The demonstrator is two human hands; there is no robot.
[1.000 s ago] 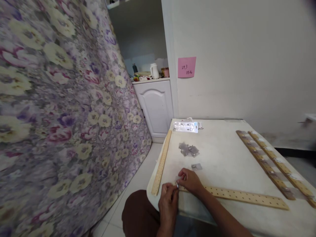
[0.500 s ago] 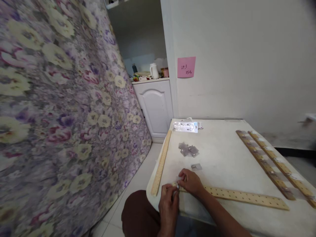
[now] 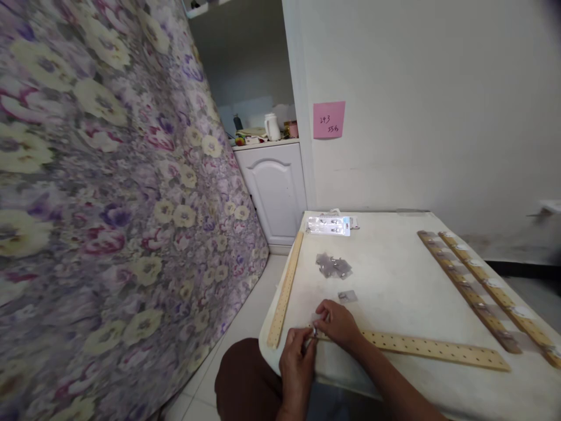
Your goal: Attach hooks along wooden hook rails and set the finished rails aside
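My left hand (image 3: 298, 359) and my right hand (image 3: 338, 326) meet at the near left end of a perforated wooden strip (image 3: 433, 349) lying across the white table (image 3: 394, 280). Both hands have their fingers pinched together around a small clear adhesive hook with a metal part (image 3: 314, 327). One loose clear hook pad (image 3: 347, 296) lies just beyond my right hand, and a small pile of the same pads (image 3: 333, 265) sits farther back.
A second wooden strip (image 3: 287, 286) runs along the table's left edge. Two strips with hooks on them (image 3: 477, 289) lie at the right. A clear package (image 3: 328, 225) is at the back. A floral mattress (image 3: 109, 204) leans at the left; a pink note (image 3: 328, 119) hangs on the wall.
Hardly anything differs: the view has shifted slightly, and both hands stay pinched at the strip's left end.
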